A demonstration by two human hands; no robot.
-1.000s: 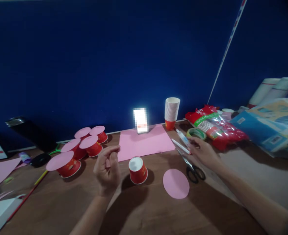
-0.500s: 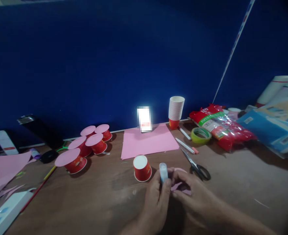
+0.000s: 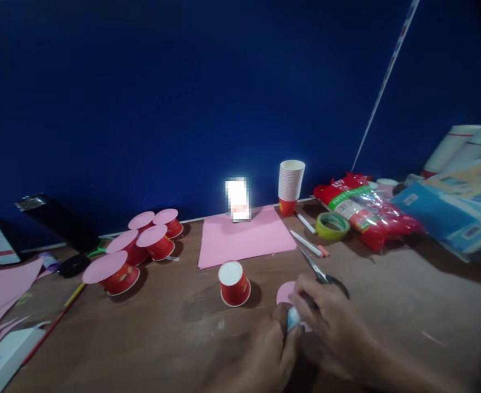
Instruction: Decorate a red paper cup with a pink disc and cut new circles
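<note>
one brown tabletop (image 3: 142, 338) | dark blue wall (image 3: 183, 98) behind | left fingers (image 3: 280, 314), right fingers (image 3: 307, 287): gripping pale tube (image 3: 293, 317)

Left hand (image 3: 269, 349) and right hand (image 3: 328, 319) blurred; fingers hide most of a pale blue tube (image 3: 293, 318) (right hand's grip on it: cannot tell). Pink disc (image 3: 284, 293) and scissors (image 3: 324, 277) partly covered by right hand. Bright screen (image 3: 238, 199), far side, pixelated, unreadable. White box (image 3: 13, 349), near left, and blue-yellow packaging (image 3: 440, 210), right, cut off by frame edges.
</note>
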